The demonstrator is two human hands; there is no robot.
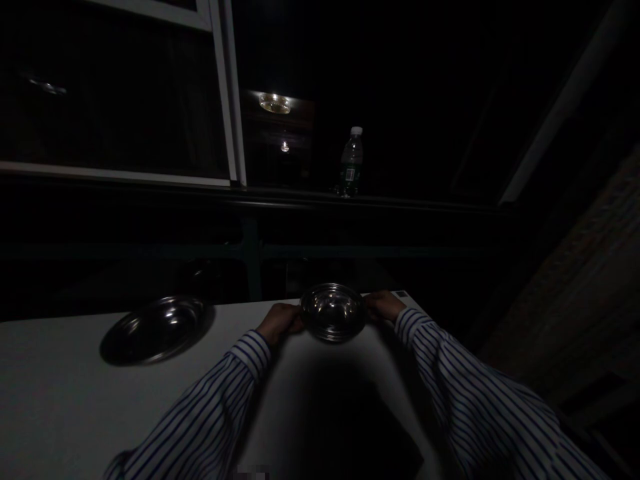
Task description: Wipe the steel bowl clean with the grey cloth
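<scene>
A round, shiny metal bowl (333, 312) is between my two hands near the far edge of the white table (280, 407). My left hand (281, 321) is closed on the bowl's left rim. On the opposite side, my right hand (385, 306) grips the right rim. The bowl's inside faces up towards me and looks bare, with light glinting in it. In this dim light I cannot tell whether its base touches the table. Off to the left lies a wide, oval-looking metal dish (156, 330), apart from my hands.
Beyond the table, a clear plastic bottle (352, 165) with a white cap stands upright on a dark ledge (300, 200). A pale window frame (227, 93) rises at the back left. Patterned fabric (590, 267) hangs on the right. A dark shadow falls across the tabletop before me.
</scene>
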